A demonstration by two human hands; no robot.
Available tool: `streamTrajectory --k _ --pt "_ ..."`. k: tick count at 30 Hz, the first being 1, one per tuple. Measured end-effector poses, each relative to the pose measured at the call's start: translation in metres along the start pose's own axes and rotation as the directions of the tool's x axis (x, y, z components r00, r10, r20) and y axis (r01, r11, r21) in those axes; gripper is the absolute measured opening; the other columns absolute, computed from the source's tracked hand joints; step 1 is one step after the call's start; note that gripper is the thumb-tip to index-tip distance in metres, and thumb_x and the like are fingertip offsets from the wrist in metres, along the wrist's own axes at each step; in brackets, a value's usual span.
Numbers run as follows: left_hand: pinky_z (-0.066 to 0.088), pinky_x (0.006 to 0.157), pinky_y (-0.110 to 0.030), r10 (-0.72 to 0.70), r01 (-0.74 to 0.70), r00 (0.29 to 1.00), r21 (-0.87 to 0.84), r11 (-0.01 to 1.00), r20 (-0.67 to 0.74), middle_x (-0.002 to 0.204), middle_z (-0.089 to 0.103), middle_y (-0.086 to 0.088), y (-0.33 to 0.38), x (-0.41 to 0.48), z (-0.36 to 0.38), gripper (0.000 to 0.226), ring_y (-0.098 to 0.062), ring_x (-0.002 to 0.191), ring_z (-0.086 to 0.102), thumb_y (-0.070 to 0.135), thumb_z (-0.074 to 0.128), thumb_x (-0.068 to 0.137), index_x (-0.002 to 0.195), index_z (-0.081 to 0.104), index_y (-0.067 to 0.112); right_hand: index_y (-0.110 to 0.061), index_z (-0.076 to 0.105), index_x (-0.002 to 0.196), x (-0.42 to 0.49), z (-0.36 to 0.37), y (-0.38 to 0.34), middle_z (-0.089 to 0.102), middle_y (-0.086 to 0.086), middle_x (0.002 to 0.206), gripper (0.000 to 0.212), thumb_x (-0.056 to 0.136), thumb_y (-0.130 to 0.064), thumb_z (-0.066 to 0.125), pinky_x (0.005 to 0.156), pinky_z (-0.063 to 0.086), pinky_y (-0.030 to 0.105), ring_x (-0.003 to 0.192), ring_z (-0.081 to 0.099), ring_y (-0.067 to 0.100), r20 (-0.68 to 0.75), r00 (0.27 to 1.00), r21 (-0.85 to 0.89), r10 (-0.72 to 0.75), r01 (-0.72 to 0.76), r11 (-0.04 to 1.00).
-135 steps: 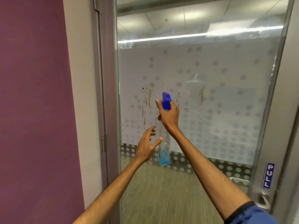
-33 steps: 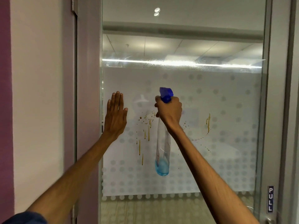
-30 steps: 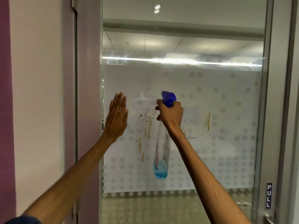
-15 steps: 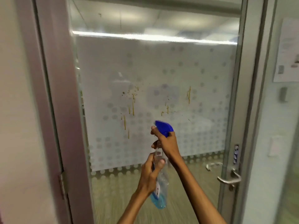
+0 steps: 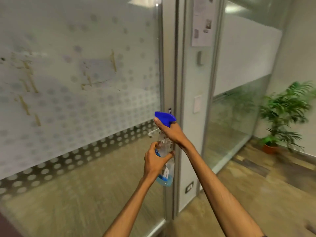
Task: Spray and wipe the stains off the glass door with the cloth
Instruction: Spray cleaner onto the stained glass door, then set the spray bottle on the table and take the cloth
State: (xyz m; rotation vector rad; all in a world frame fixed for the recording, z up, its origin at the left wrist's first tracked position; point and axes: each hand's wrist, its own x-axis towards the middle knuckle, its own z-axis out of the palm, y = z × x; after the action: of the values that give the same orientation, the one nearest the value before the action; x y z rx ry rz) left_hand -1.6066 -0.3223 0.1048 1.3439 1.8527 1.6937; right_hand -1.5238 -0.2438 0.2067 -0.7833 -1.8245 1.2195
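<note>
- While the brown stains [image 5: 32,84] sit well up and left of the spray bottle [image 5: 168,175], on the frosted, dotted band of the glass door [image 5: 77,40], the bottle is held low. To spray well it would need lifting and turning back toward that patch.
- The streaks look unwiped, and no cloth is in view, so I judge that the wiping has not begun.
- Partway down the bottle, the left hand [image 5: 153,163] has its fingers curled round the clear body, with the thumb across the near side. A firm wrap there should keep the bottle steady.
- The bottle hangs roughly upright, with only a little blue liquid at its bottom, so short, aimed squirts seem wiser than long ones.
- At the bottle's top, the right hand [image 5: 171,133] grips the neck under the blue trigger head [image 5: 165,117]. Motion blur leaves it unclear whether a finger rests on the trigger.
- Just left of the bottle's neck is the door handle [image 5: 152,132], and directly behind the bottle is the metal door frame [image 5: 170,65]. Both are hard edges to keep the nozzle and knuckles off.
- Right of the bottle the floor [image 5: 256,194] lies open as far as the potted plant [image 5: 282,113], well apart, which leaves room to step back.
</note>
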Motion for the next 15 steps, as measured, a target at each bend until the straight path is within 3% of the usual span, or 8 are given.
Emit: streamTrajectory --k 4,6,9,11,15 --pt "0.044 0.067 -0.008 -0.027 0.027 1.0 -0.033 0.999 0.016 0.095 0.067 0.02 0.015 -0.003 0.068 0.06 0.003 0.088 0.064 0.058 0.081 0.061 0.109 0.06 0.029 -0.011 0.061 0.087 -0.007 -0.08 0.017 0.057 0.001 0.075 0.035 0.082 -0.042 0.078 0.066 0.046 0.025 0.069 0.053 0.012 0.136 0.988 -0.222 0.073 -0.042 0.974" --pt "0.044 0.07 -0.01 -0.032 0.034 0.999 -0.043 0.998 0.034 0.098 0.063 0.022 0.024 -0.006 0.103 0.063 0.005 0.089 0.062 0.055 0.084 0.065 0.117 0.058 0.031 -0.01 0.066 0.094 -0.013 -0.117 0.026 0.063 0.004 0.083 0.028 0.081 -0.029 0.082 0.069 0.051 0.032 0.073 0.057 0.015 0.155 0.98 -0.324 0.122 -0.066 0.944" --pt "0.047 0.074 -0.014 -0.023 0.027 0.997 -0.048 0.999 0.074 0.106 0.064 0.014 0.04 -0.013 0.159 0.068 -0.002 0.09 0.06 0.047 0.087 0.067 0.124 0.057 0.024 0.0 0.068 0.112 -0.026 -0.17 0.04 0.068 0.013 0.097 0.037 0.081 -0.016 0.082 0.076 0.056 0.038 0.084 0.061 0.021 0.054 0.991 -0.354 0.124 -0.097 0.93" --pt "0.043 0.069 -0.007 -0.01 0.018 0.994 -0.071 0.997 0.105 0.105 0.063 0.014 0.053 -0.021 0.196 0.066 0.001 0.086 0.059 0.048 0.086 0.067 0.121 0.057 0.023 0.001 0.069 0.111 -0.036 -0.205 0.048 0.07 0.016 0.098 0.036 0.08 -0.013 0.082 0.074 0.055 0.035 0.085 0.062 0.021 -0.013 0.992 -0.365 0.127 -0.123 0.923" --pt "0.043 0.068 -0.01 0.012 0.008 0.977 -0.094 0.996 0.213 0.106 0.062 0.014 0.075 -0.037 0.268 0.066 -0.003 0.09 0.06 0.057 0.083 0.066 0.118 0.056 0.026 0.005 0.068 0.105 -0.061 -0.276 0.065 0.071 0.025 0.104 0.037 0.079 -0.017 0.083 0.085 0.057 0.051 0.084 0.065 0.032 -0.166 0.974 -0.389 0.156 -0.21 0.897"
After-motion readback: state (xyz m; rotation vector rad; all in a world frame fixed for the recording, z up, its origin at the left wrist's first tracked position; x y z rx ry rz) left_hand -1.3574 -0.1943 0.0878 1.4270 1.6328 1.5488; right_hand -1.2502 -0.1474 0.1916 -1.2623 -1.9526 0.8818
